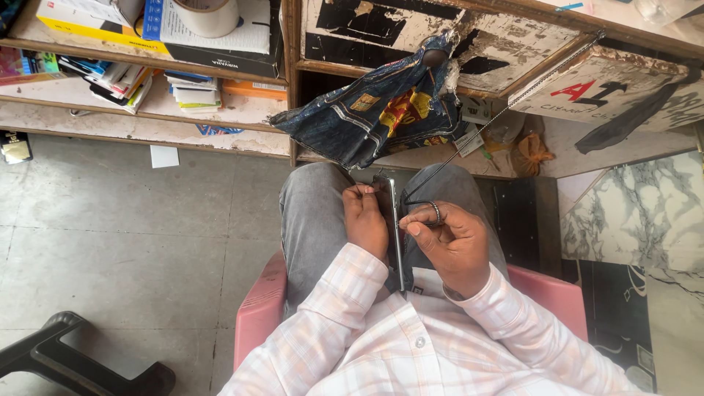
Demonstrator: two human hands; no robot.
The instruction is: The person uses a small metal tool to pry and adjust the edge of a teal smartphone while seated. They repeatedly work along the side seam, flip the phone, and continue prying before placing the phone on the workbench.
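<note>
a: what's boxed up top left?
b: a flat yellow and white box (77,16) on the upper shelf, a blue and white package (213,33) beside it, under a roll of tape.
a: and below?
b: a stack of small boxes (192,89) in blue, white and yellow, then a flat orange box (254,89).
a: any signs?
b: a peeling white board with black marks (440,37) behind the denim, and at right a tilted white sign with red and black characters (616,92). a small white tag (468,141) hangs below, possibly a label.
</note>
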